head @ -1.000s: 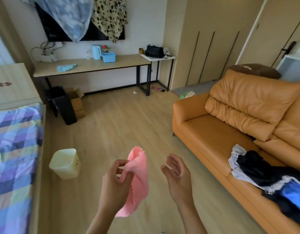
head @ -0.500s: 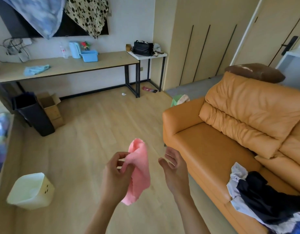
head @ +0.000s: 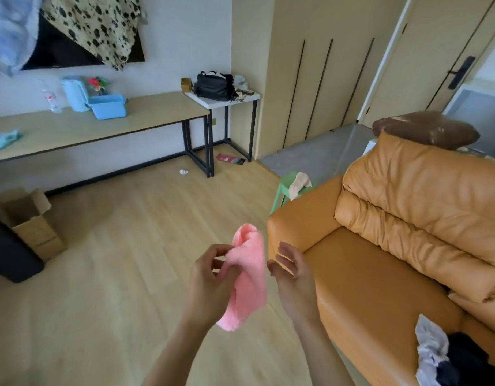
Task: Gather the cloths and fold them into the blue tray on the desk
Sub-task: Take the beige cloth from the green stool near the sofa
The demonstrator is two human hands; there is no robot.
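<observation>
Partly behind the left hand (head: 210, 285), a bunched pink cloth (head: 250, 274).

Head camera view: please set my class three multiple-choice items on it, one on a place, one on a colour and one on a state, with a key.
1. Where does the blue tray stand? A on the long desk; B on the sofa; C on the floor.
2. What colour is the cloth in the left hand? A green; B pink; C black.
3. What is the left hand doing? A lying flat on the sofa; B hanging empty; C pinching the cloth.

Key: 1 A, the tray sits on the desktop. 2 B, the cloth is pink all over. 3 C, the fingers and thumb curl onto the cloth's upper part.
</observation>
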